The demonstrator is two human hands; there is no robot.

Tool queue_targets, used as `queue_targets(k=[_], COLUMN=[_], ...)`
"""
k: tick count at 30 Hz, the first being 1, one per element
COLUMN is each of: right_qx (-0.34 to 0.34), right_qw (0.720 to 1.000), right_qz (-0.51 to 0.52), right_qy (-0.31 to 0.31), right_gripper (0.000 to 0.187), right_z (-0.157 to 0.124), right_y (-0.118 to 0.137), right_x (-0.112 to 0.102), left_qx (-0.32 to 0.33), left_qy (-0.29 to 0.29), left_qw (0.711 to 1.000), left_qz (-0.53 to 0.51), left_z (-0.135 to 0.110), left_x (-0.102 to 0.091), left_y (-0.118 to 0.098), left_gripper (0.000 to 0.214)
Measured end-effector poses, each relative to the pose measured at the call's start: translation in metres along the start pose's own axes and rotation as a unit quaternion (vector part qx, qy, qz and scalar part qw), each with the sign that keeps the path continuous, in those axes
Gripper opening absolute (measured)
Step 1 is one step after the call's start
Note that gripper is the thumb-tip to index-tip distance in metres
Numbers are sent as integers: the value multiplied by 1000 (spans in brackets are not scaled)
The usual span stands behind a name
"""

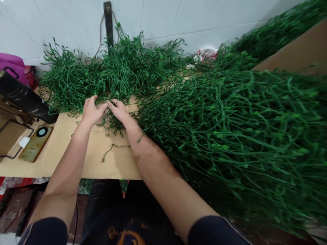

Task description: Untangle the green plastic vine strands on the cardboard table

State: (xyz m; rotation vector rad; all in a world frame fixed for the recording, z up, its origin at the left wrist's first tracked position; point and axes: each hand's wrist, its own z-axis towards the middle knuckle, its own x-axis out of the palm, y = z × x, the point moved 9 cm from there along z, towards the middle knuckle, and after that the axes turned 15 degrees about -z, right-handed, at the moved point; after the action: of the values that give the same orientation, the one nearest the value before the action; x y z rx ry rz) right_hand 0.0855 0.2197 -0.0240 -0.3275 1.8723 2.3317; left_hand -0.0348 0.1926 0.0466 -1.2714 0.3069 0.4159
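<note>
My left hand (92, 110) is at the near edge of a pile of thin green plastic-looking stems (120, 68), its thumb and fingers apart. Beside it, my right hand (118, 110) has its fingers curled around a small bunch of green stems (112, 124), whose budded tips stick out below the palm. The two thumbs almost meet. One loose stem (112, 146) lies on the brown paper-like table covering (102, 170) near my right forearm. What the right fingertips pinch is partly hidden.
A large heap of green stems (230, 119) fills the right side. At the left are a black cylinder-shaped bottle (25, 97), a gold phone (35, 144) and a purple bag (14, 66). A dark upright post (108, 23) stands by the white wall (158, 20). Brown cardboard (296, 51) leans far right.
</note>
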Motion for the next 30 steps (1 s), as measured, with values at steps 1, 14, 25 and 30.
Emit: queue_targets(k=[1, 14, 25, 30], right_qx=[-8, 94, 96, 100], right_qw=[1000, 984, 990, 991], right_qz=[7, 154, 102, 86], right_qy=[-7, 11, -15, -35], right_gripper=[37, 42, 29, 31], right_z=[1, 0, 1, 1], right_y=[1, -2, 0, -2], right_x=[-1, 3, 3, 2], left_qx=[-30, -72, -22, 3], left_qy=[24, 102, 130, 139], left_qw=[999, 990, 991, 989], left_qz=[-19, -64, 19, 59], left_z=[3, -7, -19, -23], left_x=[5, 27, 29, 32], left_y=[19, 38, 20, 18], left_gripper=[58, 25, 31, 31])
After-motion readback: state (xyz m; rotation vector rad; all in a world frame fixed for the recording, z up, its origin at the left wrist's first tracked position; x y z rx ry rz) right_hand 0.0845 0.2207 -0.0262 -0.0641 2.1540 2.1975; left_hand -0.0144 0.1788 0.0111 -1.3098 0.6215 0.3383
